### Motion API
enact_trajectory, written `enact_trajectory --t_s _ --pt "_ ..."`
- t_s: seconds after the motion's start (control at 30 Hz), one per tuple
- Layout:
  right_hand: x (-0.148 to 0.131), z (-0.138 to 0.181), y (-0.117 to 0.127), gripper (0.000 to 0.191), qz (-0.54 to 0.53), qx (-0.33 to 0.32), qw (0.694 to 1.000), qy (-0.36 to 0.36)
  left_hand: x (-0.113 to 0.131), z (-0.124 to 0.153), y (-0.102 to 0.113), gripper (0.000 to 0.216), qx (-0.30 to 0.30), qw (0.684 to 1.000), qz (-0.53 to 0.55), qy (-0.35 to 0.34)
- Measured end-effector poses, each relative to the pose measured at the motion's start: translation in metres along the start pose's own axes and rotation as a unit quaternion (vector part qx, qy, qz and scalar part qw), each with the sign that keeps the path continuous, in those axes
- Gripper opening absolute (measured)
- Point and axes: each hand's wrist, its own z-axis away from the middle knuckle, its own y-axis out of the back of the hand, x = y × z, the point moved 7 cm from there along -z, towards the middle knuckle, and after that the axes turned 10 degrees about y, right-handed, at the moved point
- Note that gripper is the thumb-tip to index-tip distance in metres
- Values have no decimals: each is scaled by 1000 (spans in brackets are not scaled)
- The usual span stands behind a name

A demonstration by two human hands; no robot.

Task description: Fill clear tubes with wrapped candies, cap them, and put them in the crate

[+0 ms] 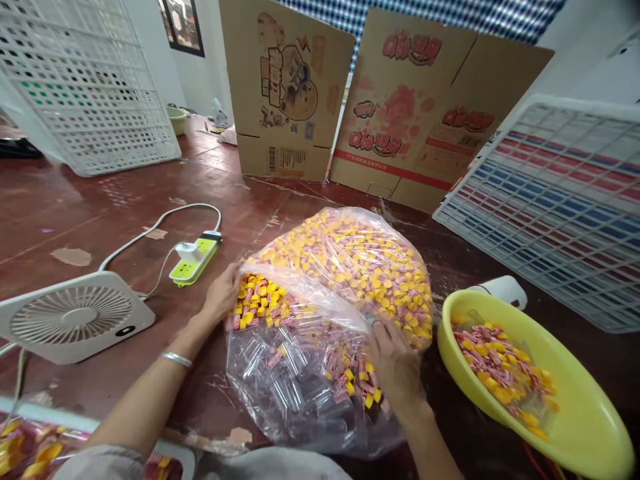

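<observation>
A big clear plastic bag (pixel 350 260) lies on the reddish-brown surface, full of small pink-and-white pieces with yellow caps. Its mouth faces me, and some capped pieces (pixel 263 297) show uncovered inside the opening. Clear plastic tubes (pixel 287 373) lie in the nearer part of the bag. At the left end of the opening, my left hand (pixel 223 291) has its fingers closed on the bag's edge. My right hand (pixel 395 360) grips the film on the right side of the opening; its fingertips are partly hidden.
Right of the bag stands a yellow basin (pixel 580 400) holding more capped pieces, with a white cylinder (pixel 505 290) behind it. A white fan (pixel 80 317) and a corded power strip (pixel 197 257) lie left. Cardboard boxes (pixel 290 93) and white plastic crates (pixel 550 200) stand farther back.
</observation>
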Motion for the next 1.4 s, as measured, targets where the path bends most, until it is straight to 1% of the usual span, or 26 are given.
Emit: enact_trajectory --t_s 0.1,0.2,0.37,0.5,0.6,0.67,0.7,0.77,0.87,0.93,1.0,1.03,1.07,1.1,1.13,1.17,1.2,1.23,1.3,1.33,1.37,1.4 --pt "25 4 -8 22 1 -8 1000 -15 -3 4 -6 39 -18 999 24 13" --pt "51 6 -11 25 12 -13 999 -27 4 19 -12 36 -36 998 50 6" --pt "100 8 -10 27 35 -20 998 -45 21 64 -19 35 -54 995 86 8" --pt "135 -1 -7 27 48 -34 997 -55 31 108 -23 32 -64 992 106 19" --pt "148 -5 -6 28 48 -46 996 -58 37 138 -26 30 -70 991 111 27" --pt "147 -4 -6 28 44 -52 996 -58 38 149 -25 30 -69 991 114 30" --pt "145 -1 -7 27 40 -56 996 -55 38 151 -24 30 -67 991 115 31" --pt "135 5 -7 26 31 -67 996 -43 35 146 -18 30 -60 991 113 32" --pt "112 13 -3 26 8 -82 997 -2 29 123 -3 29 -54 993 99 28" --pt "93 13 8 34 -15 -70 997 34 26 107 8 29 -62 995 81 21" --pt "72 7 26 45 -45 -38 996 71 24 99 19 30 -76 995 66 10" --pt "61 4 37 47 -62 -16 994 87 26 100 25 32 -73 996 54 -5" --pt "50 0 48 46 -80 9 992 100 29 103 33 36 -54 997 39 -25" --pt "40 -4 58 42 -99 35 989 108 33 110 42 40 -19 998 24 -47" --pt "30 -7 67 35 -118 58 985 112 39 120 50 40 22 997 14 -72" --pt "20 -11 73 24 -137 72 982 111 47 133 55 35 50 994 11 -101" --pt "10 -15 76 13 -159 72 979 109 56 147 54 28 49 990 14 -133" --pt "-1 -20 74 12 -182 54 976 110 66 161 47 23 17 987 21 -161" --pt "-26 -29 62 23 -221 -13 967 125 86 186 21 22 -99 975 26 -196" --pt "-39 -33 53 24 -233 -53 961 138 93 196 7 23 -150 970 19 -192" --pt "-52 -38 44 23 -238 -91 955 153 99 202 -5 25 -182 968 8 -173" --pt "-63 -42 35 20 -234 -126 950 166 102 205 -15 25 -198 969 0 -145"
